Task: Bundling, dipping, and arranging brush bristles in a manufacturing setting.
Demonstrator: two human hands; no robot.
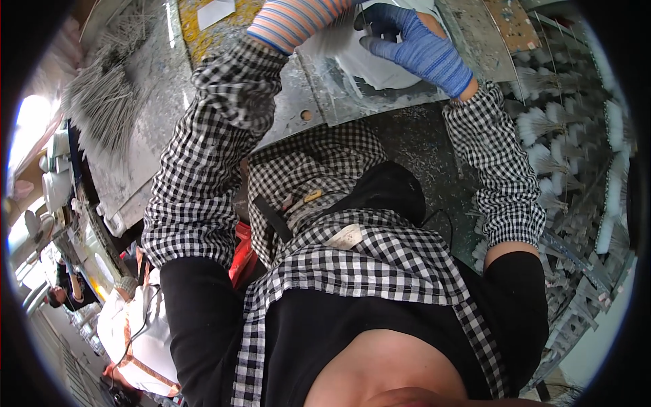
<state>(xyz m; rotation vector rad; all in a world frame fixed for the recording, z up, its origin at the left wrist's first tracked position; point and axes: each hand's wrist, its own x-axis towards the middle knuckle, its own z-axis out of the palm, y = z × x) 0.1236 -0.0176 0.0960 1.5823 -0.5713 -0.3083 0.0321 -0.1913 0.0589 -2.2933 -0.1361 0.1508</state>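
Observation:
At the top edge is my left hand (298, 22), in an orange, white and blue striped glove. The frame cuts off its fingers, so I cannot tell whether they grip anything. Blurred grey bristles (331, 39) show just beneath it. My right hand (424, 54), in a blue knitted glove with dark fingertips, reaches in from the right. Its thumb and forefinger are apart, and I see nothing between them. Below that hand, a white sheet-like piece (380, 71) lies on a smeared, glassy-looking plate (332, 102) on the worktop.
A large heap of thin grey wire-like pieces (102, 102) lies on the metal worktop (163, 81) at left. Racks of white-tufted brush-like pieces (549, 136) stand at right. A yellow-stained patch (196, 37) with a white paper (215, 12) lies farther off. Another person (68, 285) shows far left.

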